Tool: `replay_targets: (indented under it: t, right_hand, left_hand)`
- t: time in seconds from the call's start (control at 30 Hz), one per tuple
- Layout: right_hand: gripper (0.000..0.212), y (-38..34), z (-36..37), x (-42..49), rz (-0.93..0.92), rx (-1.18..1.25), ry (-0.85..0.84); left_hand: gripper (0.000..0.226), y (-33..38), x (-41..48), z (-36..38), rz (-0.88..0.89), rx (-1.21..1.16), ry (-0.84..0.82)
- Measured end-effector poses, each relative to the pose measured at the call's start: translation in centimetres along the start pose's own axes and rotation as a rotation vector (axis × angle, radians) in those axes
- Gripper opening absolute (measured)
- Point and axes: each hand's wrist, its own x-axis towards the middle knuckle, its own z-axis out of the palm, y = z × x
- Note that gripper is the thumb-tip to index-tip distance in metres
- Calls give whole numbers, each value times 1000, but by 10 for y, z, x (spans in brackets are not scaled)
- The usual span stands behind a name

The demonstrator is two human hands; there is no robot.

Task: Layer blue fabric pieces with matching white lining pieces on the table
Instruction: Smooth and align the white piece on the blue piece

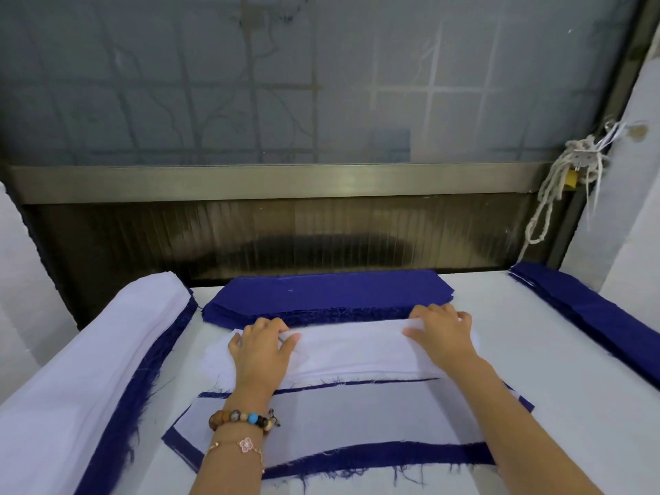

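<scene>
A stack of white lining pieces (351,350) lies in the middle of the table. My left hand (262,346) pinches its top piece at the left end, thumb over a lifted fold. My right hand (441,332) grips the same piece at the right end. Just behind the white stack sits a thick stack of blue fabric pieces (328,292). In front of it, under my forearms, lies a blue piece covered by a white lining (357,419), with blue borders showing around it.
A tall pile of white on blue layers (82,369) runs along the left of the table (557,359). Another blue stack (585,312) lies at the right edge. Behind the table are a dark panel and a frosted window. A knotted rope (560,187) hangs at the right.
</scene>
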Motion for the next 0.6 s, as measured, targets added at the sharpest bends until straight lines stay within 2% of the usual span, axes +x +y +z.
replay_targets:
  t: [0.13, 0.27, 0.37, 0.43, 0.5, 0.6]
  right_hand:
    - [32, 42, -7, 1, 151, -70, -70]
    - [35, 57, 9, -9, 304, 212, 7]
    - [38, 59, 13, -9, 375, 278, 45]
    - [49, 61, 13, -7, 417, 303, 21]
    - [59, 62, 14, -6, 443, 321, 12]
    - [58, 64, 15, -8, 442, 374, 59]
  left_hand:
    - [19, 0, 1, 0, -1, 20, -20]
    - [18, -2, 1, -5, 34, -21, -43]
    - [9, -13, 4, -15, 30, -44, -89]
    - [7, -22, 6, -22, 12, 14, -105]
    - [12, -25, 7, -25, 5, 24, -78]
    - [16, -22, 4, -32, -50, -5, 71]
